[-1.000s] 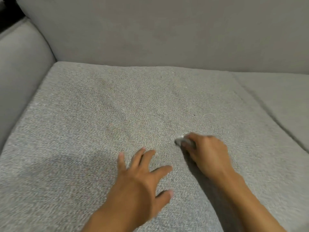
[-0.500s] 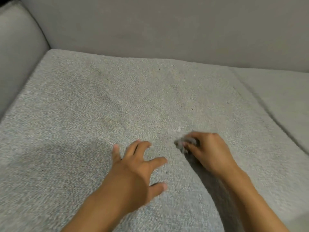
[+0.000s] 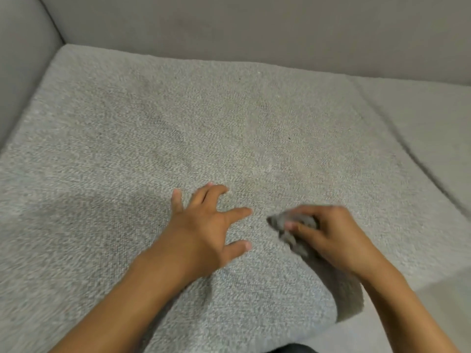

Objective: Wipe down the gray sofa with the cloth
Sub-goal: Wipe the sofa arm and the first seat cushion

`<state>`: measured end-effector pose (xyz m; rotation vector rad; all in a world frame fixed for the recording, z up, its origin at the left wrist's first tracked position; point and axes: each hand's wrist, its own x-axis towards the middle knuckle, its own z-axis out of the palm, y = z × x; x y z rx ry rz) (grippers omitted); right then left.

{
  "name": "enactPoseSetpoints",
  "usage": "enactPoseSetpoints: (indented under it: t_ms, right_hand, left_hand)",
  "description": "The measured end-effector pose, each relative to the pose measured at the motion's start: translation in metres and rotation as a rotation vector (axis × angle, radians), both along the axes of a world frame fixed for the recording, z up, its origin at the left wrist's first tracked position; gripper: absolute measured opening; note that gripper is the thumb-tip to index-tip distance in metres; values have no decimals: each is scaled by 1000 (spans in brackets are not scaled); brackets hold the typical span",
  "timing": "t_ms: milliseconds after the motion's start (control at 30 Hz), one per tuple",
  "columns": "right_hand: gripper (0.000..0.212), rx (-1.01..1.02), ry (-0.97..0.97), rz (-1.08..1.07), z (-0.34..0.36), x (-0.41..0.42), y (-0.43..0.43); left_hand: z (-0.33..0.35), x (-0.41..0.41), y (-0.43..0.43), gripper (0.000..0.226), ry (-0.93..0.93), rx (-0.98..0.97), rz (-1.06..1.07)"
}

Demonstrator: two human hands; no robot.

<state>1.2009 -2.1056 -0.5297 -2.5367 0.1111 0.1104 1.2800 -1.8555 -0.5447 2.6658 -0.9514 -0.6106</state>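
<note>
The gray sofa's seat cushion (image 3: 158, 138) fills most of the view, its fabric coarse and speckled. My right hand (image 3: 334, 238) grips a small bunched gray cloth (image 3: 290, 226) and holds it down on the cushion near the front; the cloth is motion-blurred and mostly hidden under the fingers. My left hand (image 3: 206, 225) rests on the cushion a little to the left of the cloth, fingers spread and straight, holding nothing.
The backrest (image 3: 254, 29) rises at the far side and the armrest (image 3: 23, 59) at the left. A second seat cushion (image 3: 428, 128) lies to the right across a seam. The sofa's front edge and the pale floor (image 3: 407, 322) show at the lower right.
My right hand has drawn the cloth toward the front edge and to the right. My left hand stayed spread on the cushion. The view has tilted down, so the front edge shows.
</note>
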Motion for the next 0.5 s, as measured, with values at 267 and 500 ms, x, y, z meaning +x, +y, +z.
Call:
enactPoseSetpoints:
  t_ms: [267, 500]
  right_hand:
    - [3, 183, 68, 1, -1, -41, 49]
    - [28, 8, 128, 183, 6, -74, 52]
  left_hand:
    - [-7, -4, 7, 70, -64, -39, -24]
    - [-11, -4, 8, 70, -81, -15, -43]
